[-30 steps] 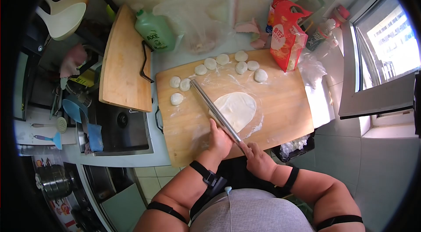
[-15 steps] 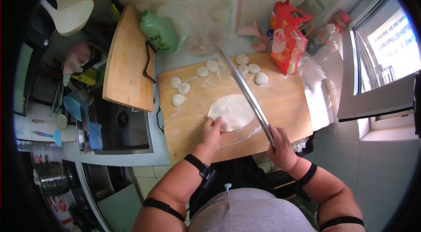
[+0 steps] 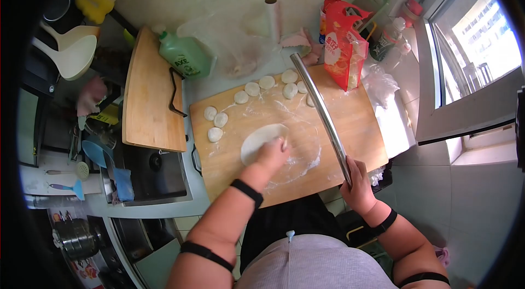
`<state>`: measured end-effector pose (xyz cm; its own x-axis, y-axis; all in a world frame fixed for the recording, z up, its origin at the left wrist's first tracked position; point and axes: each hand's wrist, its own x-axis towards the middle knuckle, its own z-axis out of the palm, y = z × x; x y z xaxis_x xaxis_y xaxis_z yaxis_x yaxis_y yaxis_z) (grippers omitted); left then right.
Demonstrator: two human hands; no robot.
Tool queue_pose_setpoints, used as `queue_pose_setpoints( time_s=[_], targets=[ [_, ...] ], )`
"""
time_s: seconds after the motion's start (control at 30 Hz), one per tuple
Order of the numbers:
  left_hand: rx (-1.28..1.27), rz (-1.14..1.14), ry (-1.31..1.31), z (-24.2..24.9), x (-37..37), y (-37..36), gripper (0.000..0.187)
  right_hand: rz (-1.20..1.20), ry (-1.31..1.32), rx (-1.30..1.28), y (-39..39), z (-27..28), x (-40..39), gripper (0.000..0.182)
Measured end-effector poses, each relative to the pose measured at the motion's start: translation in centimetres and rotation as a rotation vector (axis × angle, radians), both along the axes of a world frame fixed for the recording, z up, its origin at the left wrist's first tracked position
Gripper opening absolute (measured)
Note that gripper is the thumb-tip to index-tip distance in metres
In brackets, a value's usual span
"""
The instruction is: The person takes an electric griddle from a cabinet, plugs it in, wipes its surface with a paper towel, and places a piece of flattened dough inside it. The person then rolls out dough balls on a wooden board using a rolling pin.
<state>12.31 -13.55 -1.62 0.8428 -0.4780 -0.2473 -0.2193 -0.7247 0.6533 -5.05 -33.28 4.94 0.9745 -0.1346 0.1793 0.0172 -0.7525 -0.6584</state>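
Note:
A flat, rolled-out dough sheet lies on the floured wooden board. My left hand is over its right part, fingers curled in at the edge and slightly blurred; it covers part of the sheet. In my right hand is a long metal rolling pin, gripped at its near end. The pin slants up and away over the right side of the board, clear of the sheet. Several small dough rounds sit along the far side, with others at the left.
A red bag stands at the board's back right corner. Behind are a green detergent bottle and a cling-film roll. Left are an upright cutting board and the sink. An open window is at right.
My left hand has gone from the sheet's lower left edge to its right part. The sheet lies further left. The rolling pin has swung away to the right, still in my right hand.

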Motion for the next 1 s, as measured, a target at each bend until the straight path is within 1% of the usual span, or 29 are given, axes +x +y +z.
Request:
queue_pose_setpoints(
  time_s=[0.07,0.1,0.17,0.2,0.27,0.3,0.33,0.37,0.4,0.43,0.47,0.5,0.53,0.57,0.63,0.67,0.7,0.77,0.8,0.87,0.9,0.93,0.97,1.0],
  targets=[
    [-0.015,-0.014,0.026,-3.2,-1.7,-2.2,0.022,-0.001,-0.001,0.002,0.0,0.2,-0.1,0.064],
    [-0.015,-0.015,0.026,-2.4,-2.4,-3.6,0.022,-0.001,-0.001,0.002,0.0,0.2,0.0,0.064],
    [-0.059,0.012,0.252,0.4,-3.9,-5.4,0.021,-0.005,-0.007,-0.001,-0.1,-0.1,-0.1,0.064],
    [-0.058,0.016,0.254,-0.1,-4.4,-5.0,0.021,-0.006,-0.015,-0.003,-0.1,-0.2,0.0,0.064],
    [-0.277,-0.122,-0.104,-1.3,-5.5,-4.0,0.021,0.017,0.004,0.007,-0.2,0.0,0.1,0.065],
    [-0.276,-0.124,-0.104,-1.3,-5.1,-3.0,0.021,0.035,0.023,0.016,-0.2,0.0,0.2,0.065],
    [-0.212,-0.155,-0.344,-1.3,-4.4,-1.1,0.021,0.029,0.024,0.017,-0.5,-0.1,0.3,0.065],
    [-0.146,-0.184,-0.582,-1.2,-3.8,0.7,0.022,0.103,0.023,-0.006,-0.8,-0.3,0.4,0.064],
    [-0.145,-0.187,-0.581,-0.6,-3.7,2.2,0.022,0.18,0.021,-0.028,-1.2,-0.5,0.7,0.062],
    [-0.128,-0.269,-0.545,0.6,-3.8,3.8,0.021,0.18,0.021,-0.026,-1.8,-1.0,1.0,0.062],
    [-0.111,-0.352,-0.509,1.2,-4.0,5.1,0.021,0.274,0.05,-0.126,-2.4,-1.7,1.5,0.059],
    [-0.106,-0.354,-0.508,1.1,-4.4,6.1,0.021,0.367,0.08,-0.225,-2.8,-2.1,2.1,0.055],
    [-0.065,-0.397,-0.436,0.8,-4.9,7.1,0.019,0.412,0.089,-0.288,-3.0,-2.1,3.0,0.048],
    [-0.027,-0.442,-0.364,0.6,-5.3,7.7,0.018,0.406,0.089,-0.285,-3.3,-2.4,4.0,0.048],
    [0.004,-0.428,-0.372,0.3,-5.4,7.8,0.016,0.604,0.1,-0.333,-4.1,-3.8,6.2,0.044],
    [0.036,-0.408,-0.38,0.1,-5.4,7.7,0.013,0.667,0.069,-0.375,-4.4,-4.4,7.3,0.041],
    [0.035,-0.413,-0.378,-0.2,-5.3,7.6,0.013,0.662,0.072,-0.372,-4.7,-4.8,8.2,0.041],
    [-0.03,-0.388,-0.385,-0.7,-4.7,7.1,0.009,0.748,-0.022,-0.424,-5.3,-5.5,9.8,0.04],
    [-0.03,-0.385,-0.38,-0.6,-4.5,7.0,0.009,0.77,-0.022,-0.47,-5.6,-5.6,10.6,0.04],
    [0.071,-0.459,-0.31,-0.3,-4.2,6.8,0.009,0.78,-0.021,-0.503,-6.2,-5.5,11.7,0.04],
    [0.069,-0.453,-0.304,-0.4,-4.1,6.7,0.009,0.782,-0.024,-0.539,-6.3,-5.4,12.0,0.04],
    [0.13,-0.497,-0.322,-0.5,-3.9,6.6,0.01,0.781,0.05,-0.579,-6.5,-5.6,12.2,0.041],
    [0.192,-0.542,-0.34,-0.5,-3.8,6.5,0.011,0.782,0.09,-0.558,-6.5,-5.6,12.4,0.045],
    [0.192,-0.535,-0.338,-0.6,-3.8,6.6,0.011,0.789,0.09,-0.558,-6.4,-5.7,12.6,0.045]
  ],
)
